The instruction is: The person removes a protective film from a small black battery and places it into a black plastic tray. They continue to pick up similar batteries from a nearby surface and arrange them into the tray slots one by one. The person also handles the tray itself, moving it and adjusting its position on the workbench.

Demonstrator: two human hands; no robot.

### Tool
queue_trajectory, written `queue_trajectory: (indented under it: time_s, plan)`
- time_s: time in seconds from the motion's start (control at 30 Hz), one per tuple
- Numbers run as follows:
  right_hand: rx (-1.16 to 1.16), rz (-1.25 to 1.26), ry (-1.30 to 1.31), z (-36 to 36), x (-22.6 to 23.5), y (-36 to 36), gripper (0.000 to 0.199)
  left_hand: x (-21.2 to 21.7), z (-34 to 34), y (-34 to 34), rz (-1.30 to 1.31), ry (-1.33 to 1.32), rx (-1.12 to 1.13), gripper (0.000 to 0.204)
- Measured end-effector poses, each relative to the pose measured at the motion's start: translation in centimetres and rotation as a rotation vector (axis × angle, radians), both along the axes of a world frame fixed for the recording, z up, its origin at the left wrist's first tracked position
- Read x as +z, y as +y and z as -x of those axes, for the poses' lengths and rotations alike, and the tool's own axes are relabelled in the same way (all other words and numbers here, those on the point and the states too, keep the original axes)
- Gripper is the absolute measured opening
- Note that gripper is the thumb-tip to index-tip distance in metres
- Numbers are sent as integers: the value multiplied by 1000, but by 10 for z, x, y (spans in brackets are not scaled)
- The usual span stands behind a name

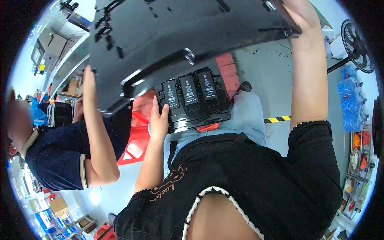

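Note:
A large black plastic tray [180,32] is held up, tilted, across the top of the view. My right hand [305,18], raised at the upper right, is closed on its right corner; the fingertips are hidden behind it. Below lies a smaller black tray [204,119] with three flat black labelled packs, likely batteries: a left one [170,94], a middle one [188,90] and a right one [207,85]. At this smaller tray's left edge is my left hand [160,122], thumb over the rim and fingers along the side.
A co-worker [60,152] stands close on my left, one hand [89,82] at the large tray's left edge. Red plastic crates [138,136] sit under and beside the smaller tray. To the right are a black fan [356,46], blue water bottles [352,102] and a shelf [358,176].

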State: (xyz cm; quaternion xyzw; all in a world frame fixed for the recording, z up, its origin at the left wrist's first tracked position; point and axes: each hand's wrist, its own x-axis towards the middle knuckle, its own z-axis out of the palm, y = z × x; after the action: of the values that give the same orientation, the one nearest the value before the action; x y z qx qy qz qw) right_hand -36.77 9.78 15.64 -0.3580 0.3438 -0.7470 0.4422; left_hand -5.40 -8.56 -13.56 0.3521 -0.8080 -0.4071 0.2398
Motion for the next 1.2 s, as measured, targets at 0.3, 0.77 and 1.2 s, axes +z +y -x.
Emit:
queue_trajectory:
  time_s: [0.3, 0.77, 1.2]
  plan:
    - [-195, -11, -48, 6, -38, 45, 27, -7, -1, -3, 25, 21, -18, 57]
    - [-412, -33, 70, -16, -72, 109, 39, 74, 37, -57, 467, -568, -516, 92]
    - [-416, -190, -24, -24, -139, 121, 31, 88, 52, -56, 668, -559, -911, 54]
